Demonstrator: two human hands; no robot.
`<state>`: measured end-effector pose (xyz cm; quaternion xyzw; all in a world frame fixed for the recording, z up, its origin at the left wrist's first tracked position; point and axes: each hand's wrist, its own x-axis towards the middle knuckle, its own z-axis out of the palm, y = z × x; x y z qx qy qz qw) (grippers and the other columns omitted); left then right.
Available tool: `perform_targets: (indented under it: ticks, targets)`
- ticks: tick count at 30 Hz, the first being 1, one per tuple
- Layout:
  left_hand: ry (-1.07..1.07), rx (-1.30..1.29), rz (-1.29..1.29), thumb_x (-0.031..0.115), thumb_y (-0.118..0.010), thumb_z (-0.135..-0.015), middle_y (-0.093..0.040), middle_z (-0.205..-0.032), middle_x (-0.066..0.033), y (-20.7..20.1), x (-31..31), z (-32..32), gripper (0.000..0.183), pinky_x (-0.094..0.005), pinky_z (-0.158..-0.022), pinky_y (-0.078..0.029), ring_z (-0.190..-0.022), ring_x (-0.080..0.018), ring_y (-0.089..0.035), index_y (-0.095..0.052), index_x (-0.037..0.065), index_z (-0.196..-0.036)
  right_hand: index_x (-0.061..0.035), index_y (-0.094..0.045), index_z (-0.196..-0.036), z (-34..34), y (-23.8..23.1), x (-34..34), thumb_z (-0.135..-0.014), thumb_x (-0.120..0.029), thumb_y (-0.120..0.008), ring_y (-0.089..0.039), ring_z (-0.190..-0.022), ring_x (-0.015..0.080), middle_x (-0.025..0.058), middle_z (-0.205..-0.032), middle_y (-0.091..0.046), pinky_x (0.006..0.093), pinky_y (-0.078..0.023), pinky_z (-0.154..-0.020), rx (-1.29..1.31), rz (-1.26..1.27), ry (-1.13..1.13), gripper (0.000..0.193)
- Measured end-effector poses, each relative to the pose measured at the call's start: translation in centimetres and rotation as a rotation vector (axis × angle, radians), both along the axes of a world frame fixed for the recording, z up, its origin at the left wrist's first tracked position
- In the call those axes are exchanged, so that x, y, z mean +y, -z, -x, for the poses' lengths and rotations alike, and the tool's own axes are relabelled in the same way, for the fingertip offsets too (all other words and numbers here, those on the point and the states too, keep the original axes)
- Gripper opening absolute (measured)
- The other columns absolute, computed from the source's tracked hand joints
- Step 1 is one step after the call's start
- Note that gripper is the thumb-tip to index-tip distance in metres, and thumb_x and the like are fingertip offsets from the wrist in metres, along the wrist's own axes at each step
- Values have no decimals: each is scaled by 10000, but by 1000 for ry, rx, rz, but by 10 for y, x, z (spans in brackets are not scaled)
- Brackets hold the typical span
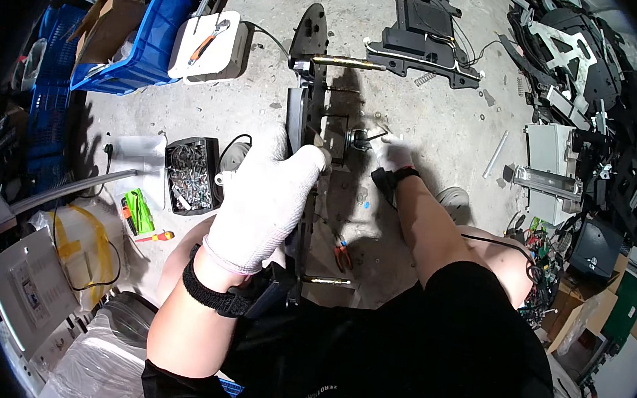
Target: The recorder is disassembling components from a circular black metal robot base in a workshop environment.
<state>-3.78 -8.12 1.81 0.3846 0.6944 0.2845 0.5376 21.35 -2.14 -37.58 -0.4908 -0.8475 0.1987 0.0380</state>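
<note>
A long black panel assembly (309,43) stands on edge in front of me, with metal rods sticking out on its right side. My left hand (266,194), in a white glove, is closed on its upper edge near the middle. My right hand (394,154), also gloved, is closed low on the right side, beside a round metal part (356,139) attached to a squarish block (333,136). A thin dark rod (374,136) shows at its fingertips. Glare washes out those fingers, so what they grip is unclear.
Pliers (342,254) lie on the concrete floor close by. To the left are a black tray of screws (190,176), a screwdriver (154,237), a blue crate (138,54) and an adjustable wrench (209,42) on a white box. Black parts (424,34) lie ahead; scrap piles (595,71) stand right.
</note>
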Motion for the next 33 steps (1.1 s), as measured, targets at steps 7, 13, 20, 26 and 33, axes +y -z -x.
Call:
perform_targets:
  ticks: [7,13,20,26,33]
  targets:
    - [297,0,-304,149,-615,-925,-678,-943,-73,19,11,-28,229,-282,-766,-521,-851,-139,-622,-612,24,-1116,-84,-676,-1097,-56,24,11,-1007,-287,-653,-620,-916,157,21,-956,-676,288,-482,-803,708,838,904,223]
    - [185,-113,-104,131,-613,-922,-683,-935,-71,3,20,-42,209,-278,-787,-524,-859,-138,-629,-610,23,-1101,-105,-679,-918,-55,48,21,-980,-307,-688,-482,-669,104,-54,-747,-581,302,-390,-640,1197,843,1277,211]
    - [31,-33,11,92,-601,-918,-686,-936,-79,-1,21,-34,194,-278,-789,-523,-862,-143,-638,-604,19,-1098,68,-717,-995,1,113,31,-888,-354,-773,-691,-893,334,210,-976,-748,430,-510,-842,909,975,1113,439]
    - [57,-211,-10,86,-599,-909,-681,-929,-82,-5,34,-56,206,-282,-789,-520,-860,-147,-636,-593,19,-1103,38,-712,-997,-103,183,59,-910,-384,-725,-669,-887,310,181,-943,-728,424,-534,-748,488,527,941,431]
    - [-58,46,42,87,-606,-894,-679,-918,-86,-12,18,-13,218,-279,-799,-510,-889,-147,-632,-594,16,-1099,-3,-705,-1030,94,59,20,-967,-203,-712,-686,-735,223,108,-898,-727,392,-548,-663,650,926,942,209]
